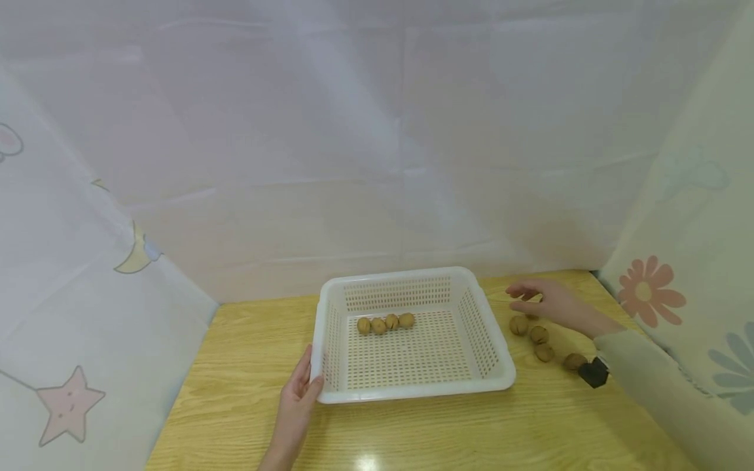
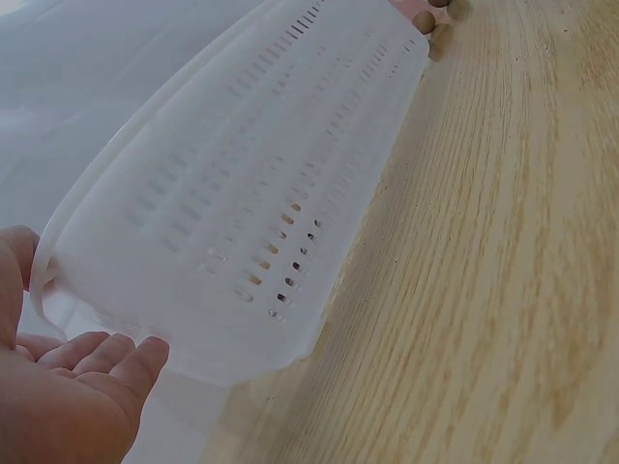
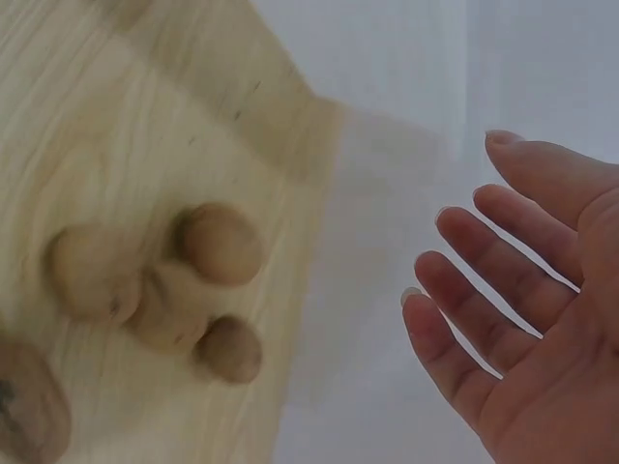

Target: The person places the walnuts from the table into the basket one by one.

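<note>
A white perforated plastic basket [image 1: 412,394] stands on the wooden table, with a short row of walnuts [image 1: 379,326] lying inside toward its back left. At the basket's left side my left hand [image 1: 296,399] grips the rim, thumb over the edge and fingers against the outer wall; the left wrist view shows those fingers [image 2: 116,356] under the rim. To the right of the basket, my right hand [image 1: 550,302] hovers above several loose walnuts [image 1: 538,335]. In the right wrist view its fingers [image 3: 493,300] are spread and slightly bent, holding nothing, apart from the walnuts [image 3: 222,244].
The wooden table [image 1: 235,366] ends at the back against a pale curtain [image 1: 400,163]. Patterned cloth sides [image 1: 71,314] flank it on the left and right. A dark wrist device [image 1: 593,373] sits at the right sleeve, near one of the walnuts.
</note>
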`<state>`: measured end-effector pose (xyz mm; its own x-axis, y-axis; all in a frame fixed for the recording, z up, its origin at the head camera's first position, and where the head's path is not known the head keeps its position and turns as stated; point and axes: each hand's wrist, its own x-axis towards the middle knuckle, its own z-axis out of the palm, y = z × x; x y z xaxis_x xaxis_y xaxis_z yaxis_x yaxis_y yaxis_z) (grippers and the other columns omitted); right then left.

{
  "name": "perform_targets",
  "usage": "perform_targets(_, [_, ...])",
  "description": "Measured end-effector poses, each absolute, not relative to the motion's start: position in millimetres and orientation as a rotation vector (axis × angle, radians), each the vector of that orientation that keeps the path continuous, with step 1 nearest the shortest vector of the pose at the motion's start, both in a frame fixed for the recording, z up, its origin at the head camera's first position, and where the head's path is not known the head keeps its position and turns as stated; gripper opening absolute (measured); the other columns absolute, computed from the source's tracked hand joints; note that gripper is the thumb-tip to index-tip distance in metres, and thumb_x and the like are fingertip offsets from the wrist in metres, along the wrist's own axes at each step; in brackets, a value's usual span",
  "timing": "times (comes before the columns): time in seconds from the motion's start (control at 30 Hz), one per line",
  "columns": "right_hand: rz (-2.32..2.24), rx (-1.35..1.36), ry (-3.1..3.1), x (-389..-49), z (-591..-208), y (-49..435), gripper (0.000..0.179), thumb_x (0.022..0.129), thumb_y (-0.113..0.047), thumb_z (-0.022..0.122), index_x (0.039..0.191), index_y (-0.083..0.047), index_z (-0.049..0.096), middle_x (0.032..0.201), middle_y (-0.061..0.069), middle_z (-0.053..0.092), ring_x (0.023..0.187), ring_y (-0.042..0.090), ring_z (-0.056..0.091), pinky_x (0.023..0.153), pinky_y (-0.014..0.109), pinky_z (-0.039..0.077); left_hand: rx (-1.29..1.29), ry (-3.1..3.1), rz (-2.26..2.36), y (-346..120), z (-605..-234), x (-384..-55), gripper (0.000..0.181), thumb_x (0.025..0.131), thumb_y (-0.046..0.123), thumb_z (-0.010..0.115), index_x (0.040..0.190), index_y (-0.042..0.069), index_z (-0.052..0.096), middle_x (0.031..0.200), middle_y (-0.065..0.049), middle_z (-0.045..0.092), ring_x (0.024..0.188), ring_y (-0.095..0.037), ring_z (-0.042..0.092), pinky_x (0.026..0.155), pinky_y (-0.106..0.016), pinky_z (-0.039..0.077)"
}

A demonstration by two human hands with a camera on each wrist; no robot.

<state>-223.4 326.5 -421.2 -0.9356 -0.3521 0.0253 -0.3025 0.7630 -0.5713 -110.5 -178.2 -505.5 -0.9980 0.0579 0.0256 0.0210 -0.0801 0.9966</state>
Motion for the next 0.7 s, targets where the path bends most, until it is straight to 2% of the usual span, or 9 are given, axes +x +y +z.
perform_targets(0.23, [-0.901, -0.474, 2.884, -230.0, -442.9, 365.3, 0.038, 0.104, -0.025, 0.066, 0.133, 0.000, 0.065, 0.128, 0.020, 0.069, 0.110, 0.035, 0.066, 0.086, 0.049, 0.060, 0.092, 2.114, 2.288, -177.9, -505.3, -110.3, 0.068, 0.108, 0.007, 0.051, 0.165, -0.002, 0.013, 0.171, -0.018, 0.012, 0.152, -0.032, 0.022, 0.111, -0.016, 0.040])
perform_targets(0.4, [-0.867, -0.483, 2.918, -236.6, -457.6, 382.9, 0.034, 0.104, -0.019, 0.065, 0.131, 0.001, 0.066, 0.129, 0.026, 0.067, 0.109, 0.039, 0.066, 0.086, 0.056, 0.060, 0.103, 2.112, 2.292, -177.5, -505.5, -110.0, 0.068, 0.108, 0.006, 0.050, 0.164, -0.003, 0.013, 0.171, -0.019, 0.011, 0.152, -0.032, 0.022, 0.113, -0.020, 0.039])
perform_targets(0.53, [-0.832, -0.479, 2.905, -243.5, -470.8, 393.5, 0.037, 0.103, -0.019, 0.067, 0.131, 0.004, 0.065, 0.126, 0.027, 0.068, 0.111, 0.046, 0.065, 0.088, 0.061, 0.059, 0.109, 2.105, 2.294, -177.8, -506.5, -110.1, 0.067, 0.108, 0.004, 0.049, 0.165, -0.002, 0.013, 0.171, -0.019, 0.012, 0.152, -0.032, 0.022, 0.115, -0.024, 0.037])
perform_targets(0.7, [-0.786, -0.419, 2.886, -252.6, -485.9, 400.8, 0.044, 0.103, -0.025, 0.068, 0.134, 0.006, 0.063, 0.125, 0.028, 0.068, 0.110, 0.047, 0.066, 0.088, 0.061, 0.059, 0.125, 2.096, 2.304, -178.2, -508.1, -110.2, 0.067, 0.108, 0.004, 0.048, 0.164, -0.003, 0.012, 0.171, -0.019, 0.011, 0.153, -0.033, 0.022, 0.115, -0.025, 0.037])
